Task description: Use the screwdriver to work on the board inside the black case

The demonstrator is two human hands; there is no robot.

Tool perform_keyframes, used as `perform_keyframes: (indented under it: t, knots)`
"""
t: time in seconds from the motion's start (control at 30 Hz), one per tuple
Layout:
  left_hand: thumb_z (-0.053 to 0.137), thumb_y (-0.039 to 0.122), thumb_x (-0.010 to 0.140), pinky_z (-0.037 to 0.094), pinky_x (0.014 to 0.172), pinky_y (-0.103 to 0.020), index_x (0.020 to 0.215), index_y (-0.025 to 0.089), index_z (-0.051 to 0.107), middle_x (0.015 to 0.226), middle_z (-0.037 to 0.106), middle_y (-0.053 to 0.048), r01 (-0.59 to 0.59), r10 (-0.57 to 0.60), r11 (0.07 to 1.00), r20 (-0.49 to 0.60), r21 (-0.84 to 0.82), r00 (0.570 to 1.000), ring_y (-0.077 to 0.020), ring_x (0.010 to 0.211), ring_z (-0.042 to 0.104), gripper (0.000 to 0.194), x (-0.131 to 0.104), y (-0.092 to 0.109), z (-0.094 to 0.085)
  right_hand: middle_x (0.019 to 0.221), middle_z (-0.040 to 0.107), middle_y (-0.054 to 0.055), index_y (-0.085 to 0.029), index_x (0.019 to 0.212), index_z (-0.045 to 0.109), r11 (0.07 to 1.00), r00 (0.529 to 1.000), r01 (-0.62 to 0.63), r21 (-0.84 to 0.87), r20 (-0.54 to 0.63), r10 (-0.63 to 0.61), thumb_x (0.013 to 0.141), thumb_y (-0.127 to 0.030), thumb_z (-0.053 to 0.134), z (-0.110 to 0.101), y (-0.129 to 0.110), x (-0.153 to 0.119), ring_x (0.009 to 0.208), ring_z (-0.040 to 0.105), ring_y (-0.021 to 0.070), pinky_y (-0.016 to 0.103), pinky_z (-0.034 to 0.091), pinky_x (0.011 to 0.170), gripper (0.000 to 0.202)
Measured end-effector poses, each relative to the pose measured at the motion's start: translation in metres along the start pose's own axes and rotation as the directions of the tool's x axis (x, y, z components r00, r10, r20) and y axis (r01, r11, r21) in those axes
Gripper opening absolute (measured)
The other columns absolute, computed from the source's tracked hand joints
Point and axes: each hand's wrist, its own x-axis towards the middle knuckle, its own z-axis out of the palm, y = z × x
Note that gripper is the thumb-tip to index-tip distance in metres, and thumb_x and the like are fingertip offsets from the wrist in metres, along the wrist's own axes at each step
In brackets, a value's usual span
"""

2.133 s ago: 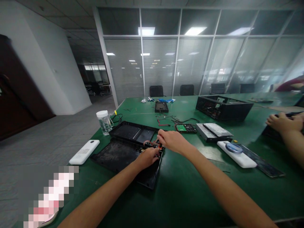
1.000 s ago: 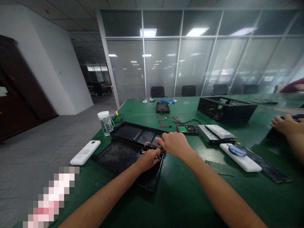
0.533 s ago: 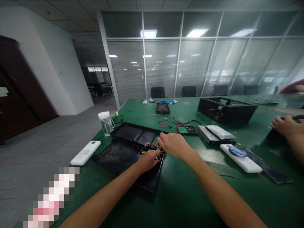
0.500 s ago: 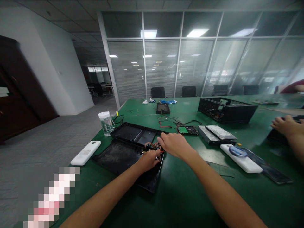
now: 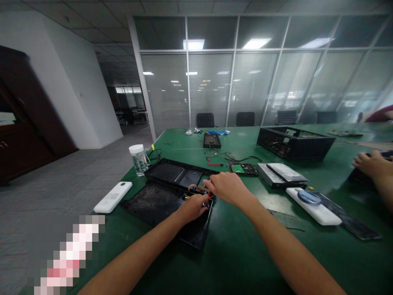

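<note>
Both of my hands meet over the right end of an opened black plastic casing. Its lower panel is dusty and lies flat, with the shallow tray half just behind it. My left hand rests above the panel, fingers pinched on a small part that they mostly hide. From the right, my right hand reaches in with curled fingers; what they grip is hidden. Between the hands runs a bundle of reddish-brown wires, with orange ones close to my left fingertips.
A clear bottle and a white device stand left. To the right are a green circuit board, a metal drive, another white device and a black computer case. A co-worker's hand is at far right.
The view has shifted slightly. Both hands stay at the same spot on the casing, with only a slight shift of the right hand's fingers.
</note>
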Motion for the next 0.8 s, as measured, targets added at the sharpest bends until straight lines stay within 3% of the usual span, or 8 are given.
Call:
perform_keyframes:
  t: [0.17, 0.27, 0.33, 0.4, 0.47, 0.53, 0.67, 0.8]
  knots:
    - [0.058, 0.014, 0.077, 0.041, 0.076, -0.024, 0.108, 0.020, 0.049, 0.090, 0.056, -0.002, -0.063, 0.063, 0.998, -0.019, 0.009, 0.998, -0.0159, 0.084, 0.053, 0.033, -0.004, 0.003, -0.004, 0.071, 0.064, 0.004, -0.019, 0.079, 0.062, 0.963, 0.996, 0.075, 0.260, -0.067, -0.060, 0.088, -0.045, 0.033, 0.018, 0.031, 0.000, 0.068, 0.059, 0.0163, 0.024, 0.037, 0.062, 0.040]
    - [0.055, 0.013, 0.079, 0.040, 0.080, -0.024, 0.116, 0.021, 0.046, 0.094, 0.055, -0.003, -0.107, 0.108, 0.994, -0.040, 0.007, 0.993, -0.0153, 0.087, 0.053, 0.039, -0.005, 0.004, -0.007, 0.060, 0.056, 0.000, -0.018, 0.069, 0.058, 0.816, 0.985, 0.099, 0.569, -0.170, 0.000, 0.086, -0.045, 0.037, 0.053, 0.062, -0.016, 0.058, 0.053, 0.0134, 0.023, 0.036, 0.056, 0.039]
    - [0.053, 0.013, 0.081, 0.040, 0.081, -0.023, 0.112, 0.020, 0.050, 0.095, 0.056, -0.004, -0.147, 0.147, 0.989, -0.048, 0.002, 0.988, -0.0149, 0.088, 0.053, 0.032, -0.005, 0.003, -0.010, 0.053, 0.049, -0.002, -0.017, 0.069, 0.056, 0.550, 0.967, 0.032, 0.835, -0.165, 0.195, 0.085, -0.047, 0.038, 0.084, 0.083, -0.030, 0.047, 0.046, 0.0109, 0.022, 0.033, 0.045, 0.039]
    - [0.053, 0.015, 0.082, 0.040, 0.079, -0.022, 0.104, 0.019, 0.057, 0.092, 0.057, -0.004, -0.198, 0.198, 0.980, -0.015, -0.004, 0.980, -0.0145, 0.088, 0.053, 0.023, -0.005, 0.002, -0.012, 0.044, 0.037, -0.008, -0.018, 0.075, 0.054, 0.128, 0.894, -0.018, 0.992, -0.041, 0.445, 0.084, -0.049, 0.038, 0.111, 0.102, -0.041, 0.034, 0.031, 0.0077, 0.019, 0.024, 0.034, 0.036]
    - [0.055, 0.016, 0.080, 0.040, 0.076, -0.021, 0.099, 0.019, 0.061, 0.086, 0.060, -0.003, -0.238, 0.238, 0.971, 0.049, -0.008, 0.970, -0.0141, 0.084, 0.054, 0.020, -0.004, 0.000, -0.015, 0.047, 0.041, -0.008, -0.019, 0.076, 0.053, -0.210, 0.798, 0.085, 0.974, 0.060, 0.600, 0.080, -0.049, 0.046, 0.128, 0.116, -0.045, 0.034, 0.032, 0.0057, 0.017, 0.026, 0.032, 0.031]
    - [0.057, 0.015, 0.079, 0.040, 0.074, -0.021, 0.100, 0.020, 0.062, 0.080, 0.062, -0.002, -0.260, 0.259, 0.966, 0.115, -0.002, 0.959, -0.0139, 0.081, 0.055, 0.023, -0.005, 0.001, -0.018, 0.060, 0.054, -0.004, -0.018, 0.078, 0.054, -0.378, 0.753, 0.173, 0.909, 0.126, 0.645, 0.075, -0.046, 0.056, 0.135, 0.122, -0.043, 0.042, 0.042, 0.0050, 0.016, 0.038, 0.037, 0.028]
    - [0.058, 0.018, 0.078, 0.040, 0.073, -0.021, 0.103, 0.023, 0.061, 0.082, 0.063, -0.002, -0.296, 0.285, 0.955, 0.188, 0.033, 0.940, -0.0143, 0.080, 0.056, 0.026, -0.008, 0.007, -0.031, 0.080, 0.060, 0.000, -0.018, 0.084, 0.057, -0.390, 0.812, 0.165, 0.906, 0.100, 0.576, 0.067, -0.034, 0.068, 0.132, 0.112, -0.037, 0.059, 0.054, 0.0075, 0.021, 0.051, 0.058, 0.026]
    - [0.058, 0.028, 0.077, 0.040, 0.079, -0.022, 0.100, 0.021, 0.063, 0.089, 0.063, -0.004, -0.328, 0.321, 0.944, 0.143, 0.027, 0.936, -0.0153, 0.086, 0.055, 0.024, -0.010, 0.011, -0.047, 0.073, 0.055, -0.002, -0.020, 0.076, 0.052, -0.010, 0.886, 0.153, 0.988, -0.132, 0.444, 0.073, -0.030, 0.061, 0.118, 0.073, -0.044, 0.057, 0.051, 0.0088, 0.023, 0.047, 0.056, 0.014]
